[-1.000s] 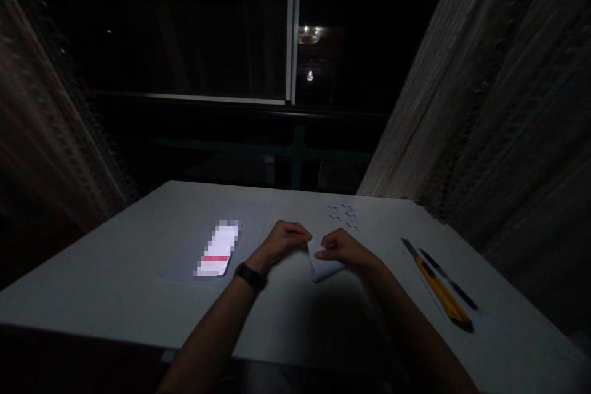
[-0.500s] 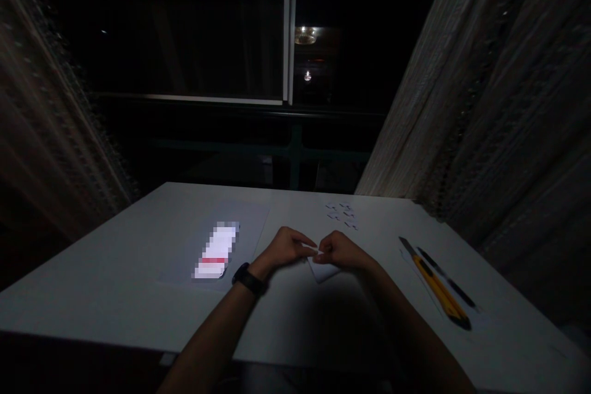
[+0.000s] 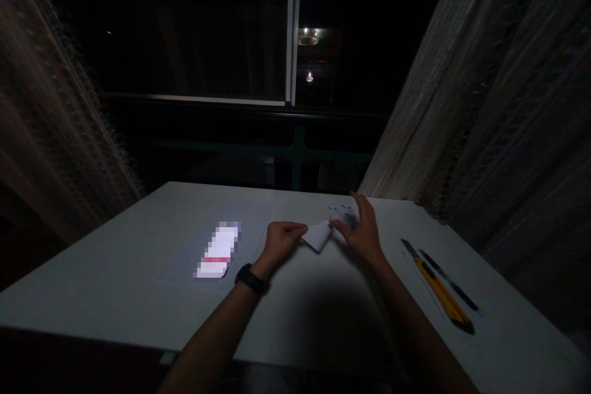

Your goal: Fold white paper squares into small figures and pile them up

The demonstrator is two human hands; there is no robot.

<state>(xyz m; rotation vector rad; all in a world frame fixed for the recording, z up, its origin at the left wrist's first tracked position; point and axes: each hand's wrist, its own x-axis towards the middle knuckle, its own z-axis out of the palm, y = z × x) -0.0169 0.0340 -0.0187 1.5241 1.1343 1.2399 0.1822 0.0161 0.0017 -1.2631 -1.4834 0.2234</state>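
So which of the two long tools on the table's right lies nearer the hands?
The yellow cutter; the black pen lies beside it, farther right.

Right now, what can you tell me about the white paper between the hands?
The paper is small, plain white and folded, with a roughly heart-like outline, its lower corner pointing towards the person. It looks smooth and fairly crisp. The left hand pinches its left corner; the right hand is spread open, thumb tip at its upper right edge. It is over the middle of the white table; whether it touches the surface is unclear in this dim light.
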